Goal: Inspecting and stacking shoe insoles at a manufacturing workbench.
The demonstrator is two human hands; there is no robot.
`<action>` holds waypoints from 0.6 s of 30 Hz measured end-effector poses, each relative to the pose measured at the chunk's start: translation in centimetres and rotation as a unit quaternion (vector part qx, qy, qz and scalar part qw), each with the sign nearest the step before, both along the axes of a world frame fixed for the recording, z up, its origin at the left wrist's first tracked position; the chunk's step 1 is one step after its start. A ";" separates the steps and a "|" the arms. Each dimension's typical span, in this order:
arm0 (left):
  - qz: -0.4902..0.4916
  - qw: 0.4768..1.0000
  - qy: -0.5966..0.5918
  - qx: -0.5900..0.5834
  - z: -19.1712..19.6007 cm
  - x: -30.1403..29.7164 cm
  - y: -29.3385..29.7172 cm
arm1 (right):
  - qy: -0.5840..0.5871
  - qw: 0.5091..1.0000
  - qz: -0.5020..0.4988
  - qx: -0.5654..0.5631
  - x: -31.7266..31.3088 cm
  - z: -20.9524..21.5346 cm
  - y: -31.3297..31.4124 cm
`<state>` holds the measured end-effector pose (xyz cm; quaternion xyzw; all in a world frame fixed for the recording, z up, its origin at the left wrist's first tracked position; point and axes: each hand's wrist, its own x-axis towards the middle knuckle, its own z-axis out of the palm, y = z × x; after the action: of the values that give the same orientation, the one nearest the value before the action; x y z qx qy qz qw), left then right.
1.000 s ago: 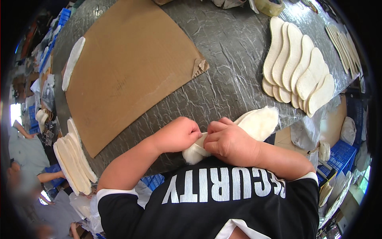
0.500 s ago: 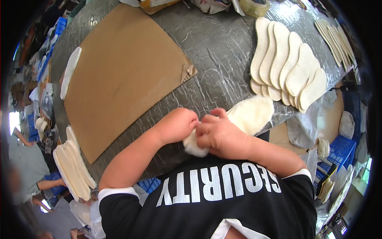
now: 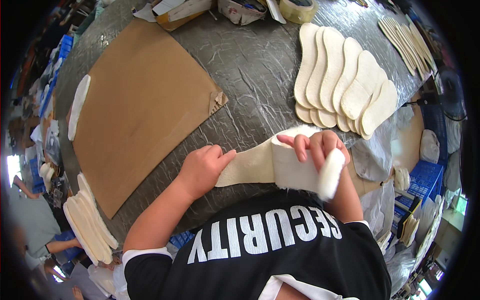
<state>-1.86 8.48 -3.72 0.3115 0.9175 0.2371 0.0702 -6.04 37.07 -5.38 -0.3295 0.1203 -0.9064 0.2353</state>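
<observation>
Insole-shaped fleece piece (image 3: 260, 167), cream-white and fuzzy on one face, lies between the two hands at the near edge of the grey wrinkled table (image 3: 250, 65), its long axis running roughly left to right across the person's front. Its narrow end points toward the left hand (image 3: 202, 170), whose fingers and thumb pinch that end flat against the table. The other end is curled up and over by the right hand (image 3: 320, 150), whose fingers hook over the folded edge while the fluffy underside shows just below them. It looks light and very soft: it bends into a loose roll without creasing, so I judge it limp rather than stiff, not fragile, and grippy rather than slippery thanks to the pile. A hold at the two ends, as here, seems the surest way to keep it stretched; held by the middle it would likely sag. Beyond the right hand, a fanned row of similar flat insoles (image 3: 345, 85) rests on the table, well apart from the held piece. Beyond the left hand lies a large brown cardboard sheet (image 3: 140, 105), near but not touching it.
</observation>
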 end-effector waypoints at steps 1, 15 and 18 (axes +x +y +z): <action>0.003 0.998 0.055 -0.027 0.7 0.1 0.2 | -0.016 0.997 -0.026 0.067 0.0 -0.1 -0.2; -0.042 0.991 -0.062 0.110 0.5 0.9 5.4 | 0.004 0.983 -0.117 0.140 0.3 2.4 -1.4; -0.038 0.992 -0.044 0.108 0.4 1.0 5.4 | -0.104 0.975 -0.194 -0.040 0.7 3.7 0.2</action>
<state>-0.85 13.85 -3.34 0.3411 0.8701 0.3452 0.0857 -5.32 37.29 -1.73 -0.2126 0.1199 -0.9683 0.0529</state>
